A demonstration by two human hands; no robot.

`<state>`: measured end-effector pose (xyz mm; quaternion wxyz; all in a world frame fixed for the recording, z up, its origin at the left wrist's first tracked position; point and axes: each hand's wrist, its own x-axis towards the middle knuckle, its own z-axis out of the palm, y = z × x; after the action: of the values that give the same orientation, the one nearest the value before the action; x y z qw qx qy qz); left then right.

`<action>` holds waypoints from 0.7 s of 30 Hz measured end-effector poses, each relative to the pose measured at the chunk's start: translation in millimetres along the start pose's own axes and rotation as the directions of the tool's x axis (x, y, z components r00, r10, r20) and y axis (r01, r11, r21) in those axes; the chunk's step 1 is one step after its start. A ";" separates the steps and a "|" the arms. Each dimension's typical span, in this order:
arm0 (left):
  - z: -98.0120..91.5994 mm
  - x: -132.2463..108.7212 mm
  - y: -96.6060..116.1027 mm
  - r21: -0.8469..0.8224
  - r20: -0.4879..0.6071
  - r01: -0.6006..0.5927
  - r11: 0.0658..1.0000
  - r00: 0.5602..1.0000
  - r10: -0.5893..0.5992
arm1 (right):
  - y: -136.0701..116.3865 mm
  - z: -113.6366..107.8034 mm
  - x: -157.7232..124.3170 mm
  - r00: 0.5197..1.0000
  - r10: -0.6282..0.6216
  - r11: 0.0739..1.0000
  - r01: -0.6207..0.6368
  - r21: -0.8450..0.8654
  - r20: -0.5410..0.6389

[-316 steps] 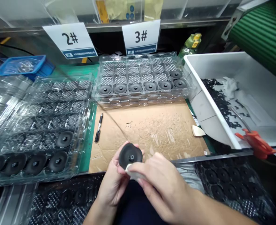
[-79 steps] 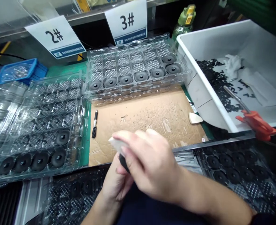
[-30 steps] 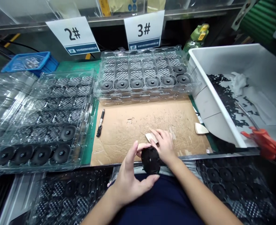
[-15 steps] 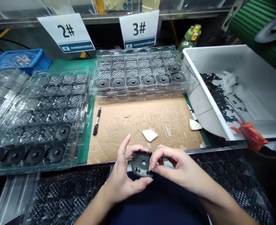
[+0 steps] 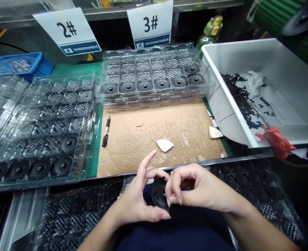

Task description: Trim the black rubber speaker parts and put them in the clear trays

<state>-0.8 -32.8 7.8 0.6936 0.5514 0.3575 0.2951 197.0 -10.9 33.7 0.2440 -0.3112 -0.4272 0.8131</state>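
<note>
A round black plastic part is held above my lap, just in front of the bench edge. My left hand grips its rim between thumb and fingers, with the index finger raised off it. Against the part's right side, my right hand is closed in a pinch; whatever sits between those fingertips is hidden. Beyond the hands, a white fan-shaped piece lies on the cardboard sheet. A second such piece rests near the cardboard's right edge.
Clear trays with black round parts stand at the back and left. On the right, a white bin holds small black pieces; an orange-handled tool lies over its rim. A pen lies on the cardboard. More trays sit below the bench.
The black part has tilted, its face turning more edge-on, and sits slightly lower. My right hand stays at its right side. The whole view has shifted slightly.
</note>
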 end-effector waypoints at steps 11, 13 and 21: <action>12.9 3.3 -1.4 0.143 -0.146 -0.169 0.975 0.971 0.190 | 18.7 5.4 -30.4 0.917 -0.187 0.980 0.151 -0.128 -0.352; 15.4 3.9 -1.5 0.174 -0.169 -0.186 0.967 0.962 0.216 | 20.9 3.8 -38.4 0.890 -0.244 0.967 0.195 -0.161 -0.386; 26.8 4.4 0.1 0.197 -0.180 -0.164 0.966 0.963 0.201 | 24.6 -3.9 -63.5 0.803 -0.504 0.778 0.263 -0.571 -0.317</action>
<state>23.8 -44.0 10.9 0.5713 0.6104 0.3977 0.3780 240.2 -63.5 30.1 0.4126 -0.4473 -0.6092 0.5085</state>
